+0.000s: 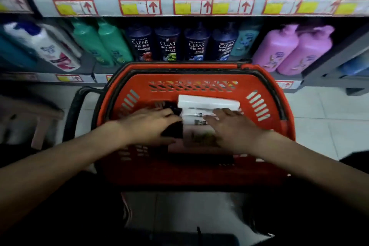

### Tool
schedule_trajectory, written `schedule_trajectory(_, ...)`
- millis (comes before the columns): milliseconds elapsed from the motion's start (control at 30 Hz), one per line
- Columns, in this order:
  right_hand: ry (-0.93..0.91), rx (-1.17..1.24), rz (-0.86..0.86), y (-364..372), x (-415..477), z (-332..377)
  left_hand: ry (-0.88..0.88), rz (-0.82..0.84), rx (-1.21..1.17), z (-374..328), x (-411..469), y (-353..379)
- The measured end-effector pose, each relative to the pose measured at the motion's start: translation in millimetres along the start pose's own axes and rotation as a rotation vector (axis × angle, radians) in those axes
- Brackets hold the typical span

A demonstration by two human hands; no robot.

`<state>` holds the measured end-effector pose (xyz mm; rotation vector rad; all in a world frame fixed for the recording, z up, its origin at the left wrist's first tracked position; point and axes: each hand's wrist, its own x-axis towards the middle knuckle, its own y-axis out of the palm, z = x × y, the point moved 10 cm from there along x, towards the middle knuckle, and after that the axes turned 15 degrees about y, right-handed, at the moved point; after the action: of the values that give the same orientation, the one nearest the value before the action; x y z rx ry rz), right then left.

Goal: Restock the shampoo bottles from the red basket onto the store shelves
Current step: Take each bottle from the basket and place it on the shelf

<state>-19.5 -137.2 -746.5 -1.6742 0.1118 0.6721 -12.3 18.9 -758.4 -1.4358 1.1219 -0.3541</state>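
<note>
The red basket stands on the floor in front of the lower shelf. Inside it lie white bottles with black caps, stacked side by side. My left hand reaches into the basket and curls around the black cap end of a bottle. My right hand lies over the body of the same pile, fingers spread on the white bottles; its grip is blurred. The shelf behind the basket holds green, dark blue CLEAR and purple bottles.
A white-and-blue bottle leans on the shelf at far left. Price tags with red arrows line the upper shelf edge. The basket's black handle hangs to the left. Pale floor tiles lie to the right.
</note>
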Motion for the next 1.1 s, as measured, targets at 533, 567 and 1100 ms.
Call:
schedule_trajectory(533,0.368,0.169,0.161,12.0,-37.2,-59.0,-0.226,-0.246,-0.155,-27.8,-54.9,-34.3)
schedule_trajectory(567,0.364,0.166,0.162,17.1,-37.7,-59.0,-0.215,-0.262,-0.153,-31.3,-52.3,-37.8)
schedule_trajectory(1100,0.326,0.086,0.082,68.8,9.1,-78.3,-0.228,-0.335,-0.373,-10.5,17.7,15.0)
